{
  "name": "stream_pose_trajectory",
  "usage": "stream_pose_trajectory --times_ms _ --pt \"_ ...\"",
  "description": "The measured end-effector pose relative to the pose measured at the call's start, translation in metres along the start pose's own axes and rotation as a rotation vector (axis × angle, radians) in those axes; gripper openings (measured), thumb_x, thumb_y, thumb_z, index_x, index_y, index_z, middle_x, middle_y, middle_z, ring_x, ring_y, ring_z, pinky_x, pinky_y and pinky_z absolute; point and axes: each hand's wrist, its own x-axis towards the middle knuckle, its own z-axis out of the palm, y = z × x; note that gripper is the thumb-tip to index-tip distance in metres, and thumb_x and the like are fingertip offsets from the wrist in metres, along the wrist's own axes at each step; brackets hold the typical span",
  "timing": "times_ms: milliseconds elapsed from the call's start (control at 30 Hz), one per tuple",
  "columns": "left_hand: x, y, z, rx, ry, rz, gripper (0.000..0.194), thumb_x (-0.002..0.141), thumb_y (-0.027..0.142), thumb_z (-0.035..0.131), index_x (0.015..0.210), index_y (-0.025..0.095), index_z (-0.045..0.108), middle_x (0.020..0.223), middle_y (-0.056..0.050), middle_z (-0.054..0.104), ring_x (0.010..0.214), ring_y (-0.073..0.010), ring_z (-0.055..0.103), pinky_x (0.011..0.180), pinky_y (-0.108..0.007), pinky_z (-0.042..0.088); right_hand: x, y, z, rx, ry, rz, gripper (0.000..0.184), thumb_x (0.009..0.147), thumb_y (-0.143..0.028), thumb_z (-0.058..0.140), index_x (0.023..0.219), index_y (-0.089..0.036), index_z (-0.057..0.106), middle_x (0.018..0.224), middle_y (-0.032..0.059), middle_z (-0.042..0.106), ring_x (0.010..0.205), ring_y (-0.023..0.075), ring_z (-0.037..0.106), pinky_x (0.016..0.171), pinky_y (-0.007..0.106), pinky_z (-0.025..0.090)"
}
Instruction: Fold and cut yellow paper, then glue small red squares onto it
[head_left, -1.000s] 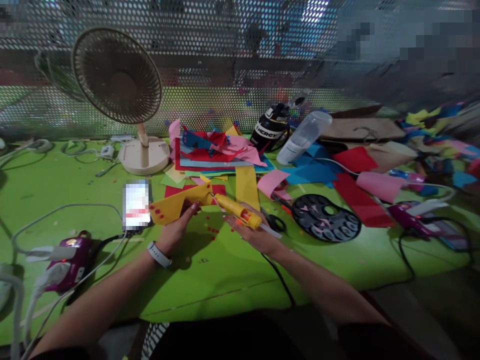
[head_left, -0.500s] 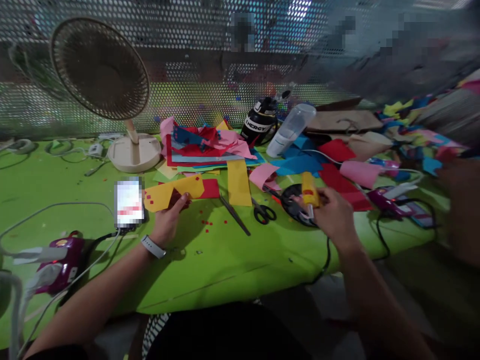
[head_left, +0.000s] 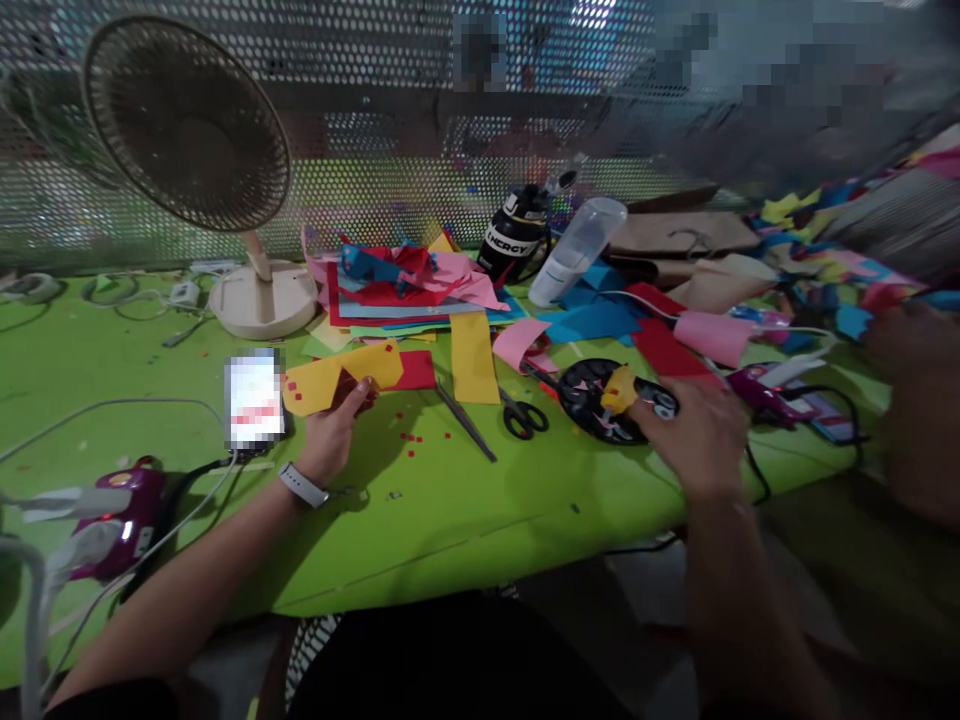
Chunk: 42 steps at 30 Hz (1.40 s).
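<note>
My left hand (head_left: 330,440) pinches a yellow paper piece (head_left: 319,385) with small red squares on it. Its fingers are partly hidden behind the paper. A red paper strip (head_left: 417,370) lies just right of that piece. My right hand (head_left: 694,430) is over the right side of a black dish (head_left: 581,400) marked with pale streaks. Its thumb and fingers are apart. At the thumb's tip, a yellow glue gun (head_left: 619,390) rests on the dish. Black-handled scissors (head_left: 525,420), tweezers (head_left: 466,420) and several tiny red paper squares (head_left: 411,438) lie between my hands.
A phone (head_left: 253,400) and a purple power strip (head_left: 124,520) with cables are at the left. Behind stand a fan (head_left: 262,300), stacked coloured paper (head_left: 412,312), a black bottle (head_left: 514,235) and a clear bottle (head_left: 577,250). Another person's blurred arm (head_left: 922,400) is at the far right.
My right hand has lowered the yellow glue gun onto the black dish, and its fingers have spread and shifted right. My left hand still holds the yellow paper. The view has shifted slightly.
</note>
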Motion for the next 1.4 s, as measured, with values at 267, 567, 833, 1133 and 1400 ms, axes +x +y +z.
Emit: stream_pose_trajectory --times_ms 267,567,833,1133,1400 --pt "-0.001 -0.002 -0.004 0.036 -0.035 0.014 0.028 0.072 0.035 0.082 0.094 0.021 0.072 0.093 -0.003 0.073 0.081 -0.0162 0.068 0.076 -0.031 0.054 -0.036 -0.148 0.005 0.303 -0.470 -0.456 0.030 0.087 -0.050 0.059 0.084 -0.020 0.060 0.090 0.0086 0.067 0.083 0.0232 0.063 0.072 0.034 0.049" --pt "-0.001 -0.001 -0.003 0.032 -0.027 0.013 0.032 0.070 0.035 0.083 0.094 0.018 0.071 0.092 -0.006 0.073 0.079 -0.0162 0.067 0.074 -0.031 0.055 -0.023 -0.157 0.017 0.370 -0.629 -0.269 0.009 0.084 -0.028 0.058 0.085 -0.020 0.060 0.078 0.0045 0.070 0.068 0.0201 0.066 0.062 0.031 0.048" --pt "-0.003 0.001 -0.002 0.031 -0.023 0.012 0.031 0.070 0.035 0.083 0.092 0.016 0.072 0.090 -0.006 0.071 0.079 -0.0157 0.067 0.075 -0.031 0.055 -0.003 -0.160 0.005 1.234 -0.771 0.067 0.039 0.076 -0.036 0.061 0.109 -0.016 0.067 0.067 0.0022 0.070 0.056 0.0170 0.066 0.060 0.032 0.056" --pt "-0.001 0.000 -0.001 0.012 -0.014 0.035 0.031 0.067 0.035 0.084 0.088 0.016 0.071 0.086 -0.005 0.071 0.076 -0.0160 0.066 0.072 -0.030 0.054 0.007 -0.187 -0.015 1.463 -0.656 -0.110 0.024 0.070 -0.032 0.079 0.091 -0.021 0.070 0.072 -0.0011 0.066 0.061 0.0112 0.061 0.058 0.024 0.053" --pt "0.001 0.002 0.001 -0.035 0.032 0.041 0.030 0.067 0.032 0.085 0.089 0.019 0.069 0.085 -0.002 0.070 0.075 -0.0136 0.065 0.072 -0.028 0.054 -0.003 -0.193 -0.015 1.309 -0.442 -0.331 0.029 0.078 -0.043 0.074 0.096 -0.022 0.069 0.078 0.0019 0.065 0.063 0.0131 0.060 0.059 0.026 0.052"
